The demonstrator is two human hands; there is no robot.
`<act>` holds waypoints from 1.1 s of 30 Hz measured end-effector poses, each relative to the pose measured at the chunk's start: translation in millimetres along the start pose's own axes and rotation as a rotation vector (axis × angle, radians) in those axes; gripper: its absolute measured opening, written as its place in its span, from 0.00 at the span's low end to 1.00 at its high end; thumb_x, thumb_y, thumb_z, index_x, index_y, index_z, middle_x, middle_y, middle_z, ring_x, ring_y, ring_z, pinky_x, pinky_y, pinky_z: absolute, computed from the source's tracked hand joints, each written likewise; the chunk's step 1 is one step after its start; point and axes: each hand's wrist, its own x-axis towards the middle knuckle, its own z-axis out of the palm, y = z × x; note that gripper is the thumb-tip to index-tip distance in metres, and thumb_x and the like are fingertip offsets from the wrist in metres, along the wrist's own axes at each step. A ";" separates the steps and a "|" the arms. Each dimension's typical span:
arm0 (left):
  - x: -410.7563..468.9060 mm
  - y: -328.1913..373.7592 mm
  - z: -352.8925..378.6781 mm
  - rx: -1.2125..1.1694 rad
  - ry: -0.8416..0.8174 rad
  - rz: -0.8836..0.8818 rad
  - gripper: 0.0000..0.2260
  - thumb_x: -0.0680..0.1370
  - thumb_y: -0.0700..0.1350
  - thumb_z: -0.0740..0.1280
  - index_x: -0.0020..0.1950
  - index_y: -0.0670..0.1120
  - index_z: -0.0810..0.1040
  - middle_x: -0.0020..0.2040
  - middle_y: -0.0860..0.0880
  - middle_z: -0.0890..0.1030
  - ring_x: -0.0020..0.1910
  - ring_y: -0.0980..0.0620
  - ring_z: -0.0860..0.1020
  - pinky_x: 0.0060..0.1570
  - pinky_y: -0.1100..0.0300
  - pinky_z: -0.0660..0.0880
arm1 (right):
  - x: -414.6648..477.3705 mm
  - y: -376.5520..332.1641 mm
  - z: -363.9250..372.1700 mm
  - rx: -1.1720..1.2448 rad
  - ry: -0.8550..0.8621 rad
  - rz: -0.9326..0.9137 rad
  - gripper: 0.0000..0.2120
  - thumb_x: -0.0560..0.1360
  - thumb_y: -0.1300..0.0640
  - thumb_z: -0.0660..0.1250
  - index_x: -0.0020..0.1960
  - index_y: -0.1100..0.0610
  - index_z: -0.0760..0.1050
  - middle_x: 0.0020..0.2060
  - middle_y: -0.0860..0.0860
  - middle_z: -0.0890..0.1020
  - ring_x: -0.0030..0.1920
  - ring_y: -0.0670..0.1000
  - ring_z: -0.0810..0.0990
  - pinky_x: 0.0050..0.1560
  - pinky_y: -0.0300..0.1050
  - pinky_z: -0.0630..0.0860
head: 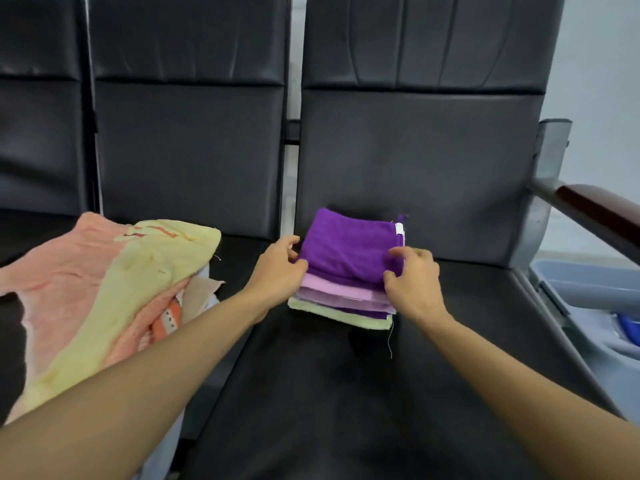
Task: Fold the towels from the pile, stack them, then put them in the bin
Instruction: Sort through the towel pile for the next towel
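Observation:
A stack of folded towels (341, 299) lies on the black seat (450, 358), pale green at the bottom and lilac layers above. On top sits a folded dark purple towel (349, 249) with a white tag at its far right corner. My left hand (277, 271) pinches its left edge with curled fingers. My right hand (412, 278) grips its right front corner between thumb and fingers. A loose pile of unfolded towels (104, 289), pink and pale yellow with orange patterned ones beneath, covers the seat to the left.
A grey-blue plastic bin (588, 299) stands on the floor at the right, beyond a metal armrest with a dark wooden top (595, 209). Black seat backs (415, 150) rise directly behind the stack and the pile.

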 end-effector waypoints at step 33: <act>-113.4 -98.0 -187.4 -0.493 0.325 -0.208 0.07 0.75 0.43 0.53 0.38 0.47 0.66 0.36 0.48 0.66 0.35 0.49 0.64 0.35 0.55 0.63 | -124.0 -199.7 118.2 0.677 -0.616 0.169 0.05 0.80 0.55 0.62 0.48 0.53 0.76 0.52 0.56 0.82 0.47 0.53 0.83 0.46 0.46 0.82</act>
